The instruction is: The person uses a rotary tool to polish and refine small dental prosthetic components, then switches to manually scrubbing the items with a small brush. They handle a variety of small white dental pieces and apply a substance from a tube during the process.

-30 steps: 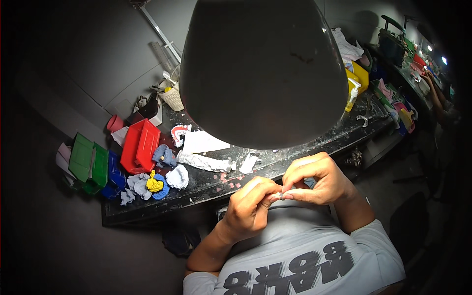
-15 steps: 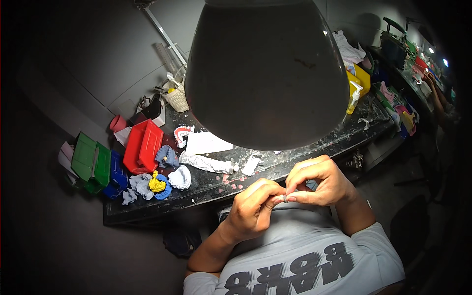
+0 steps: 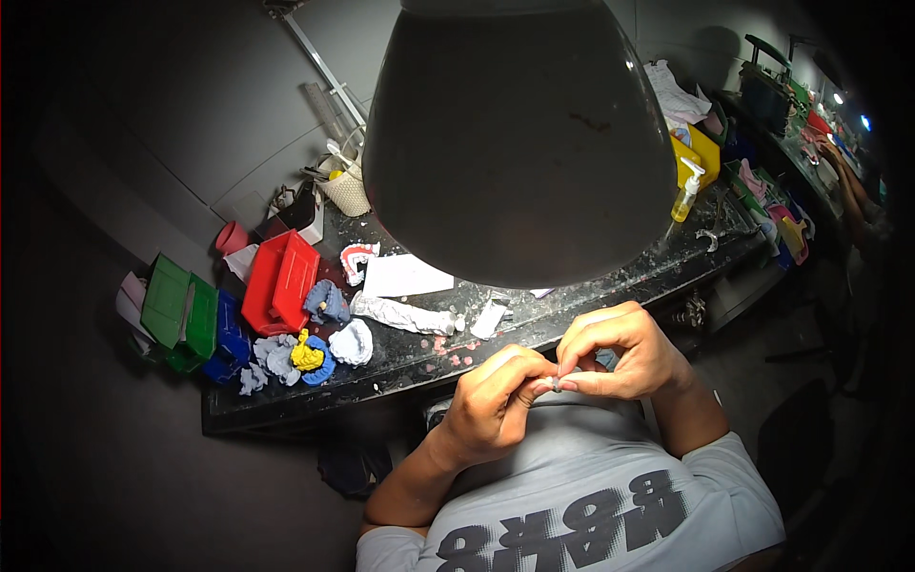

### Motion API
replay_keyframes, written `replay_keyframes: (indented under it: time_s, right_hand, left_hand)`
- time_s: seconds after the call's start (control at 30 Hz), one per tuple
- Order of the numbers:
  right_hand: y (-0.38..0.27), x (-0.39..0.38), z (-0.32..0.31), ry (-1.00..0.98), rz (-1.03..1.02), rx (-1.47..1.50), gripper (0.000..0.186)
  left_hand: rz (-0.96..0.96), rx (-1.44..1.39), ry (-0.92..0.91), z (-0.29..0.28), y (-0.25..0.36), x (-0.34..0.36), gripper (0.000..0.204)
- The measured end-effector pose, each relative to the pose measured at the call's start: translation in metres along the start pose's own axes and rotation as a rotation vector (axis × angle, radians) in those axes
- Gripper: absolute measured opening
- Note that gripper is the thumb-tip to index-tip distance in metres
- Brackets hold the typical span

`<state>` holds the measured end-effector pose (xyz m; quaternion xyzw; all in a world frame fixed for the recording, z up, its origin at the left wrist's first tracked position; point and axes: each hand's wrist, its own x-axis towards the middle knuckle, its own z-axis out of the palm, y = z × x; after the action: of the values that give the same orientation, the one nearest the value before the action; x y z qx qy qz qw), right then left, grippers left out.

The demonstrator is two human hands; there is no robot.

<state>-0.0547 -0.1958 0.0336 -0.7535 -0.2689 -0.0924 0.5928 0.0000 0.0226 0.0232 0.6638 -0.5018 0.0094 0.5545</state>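
My left hand [image 3: 496, 396] and my right hand [image 3: 620, 353] meet in front of my chest, just off the near edge of the bench. Both are closed in a pinch, fingertips touching around a tiny pale object [image 3: 556, 384]. Most of it is hidden by the fingers, and its kind is too small to make out. On the bench nearby lie a crumpled white wrapped bundle [image 3: 405, 315], a small white packet [image 3: 488, 319] and a white sheet [image 3: 408, 276]. A dental arch model with a red band [image 3: 356, 262] lies left of the sheet.
A large dark lamp shade [image 3: 519, 143] hides the bench's middle. At left stand red [image 3: 279, 284], green [image 3: 181, 310] and blue bins [image 3: 227, 338] near white, yellow and blue dental moulds [image 3: 308, 355]. A pump bottle [image 3: 686, 195] stands right. Another person's arm [image 3: 843, 176] shows far right.
Both hands keep nearly the same pose, with only slight finger movement around the tiny object. The whole view has shifted very slightly.
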Motion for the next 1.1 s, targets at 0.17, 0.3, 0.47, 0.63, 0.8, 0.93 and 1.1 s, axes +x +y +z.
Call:
replay_keyframes:
  time_s: [0.17,0.3,0.47,0.63,0.8,0.93,1.1]
  right_hand:
    - [-0.001,-0.001,-0.001,-0.005,0.002,-0.002,0.011]
    - [0.000,0.000,-0.001,-0.008,-0.006,-0.011,0.011]
    - [0.001,-0.003,-0.001,-0.006,-0.005,-0.041,0.013]
    - [-0.002,0.012,-0.011,0.000,-0.057,-0.199,0.012]
    - [0.022,0.083,-0.029,0.227,-0.011,-0.566,0.011]
    - [0.044,0.129,-0.025,0.182,0.037,-0.814,0.011]
    - [0.059,0.138,-0.025,0.155,0.047,-0.917,0.010]
  left_hand:
    - [-0.009,0.003,0.000,0.001,-0.002,-0.001,0.006]
    - [-0.007,0.019,-0.006,0.001,-0.001,-0.001,0.007]
    - [-0.014,0.003,-0.006,0.002,-0.002,-0.001,0.007]
    - [-0.016,0.049,0.039,0.003,-0.004,-0.003,0.008]
    - [-0.040,0.004,0.125,0.003,-0.003,0.002,0.007]
    - [0.013,0.050,0.262,-0.002,-0.006,-0.002,0.008]
    - [0.080,0.124,0.381,-0.007,-0.010,-0.013,0.013]
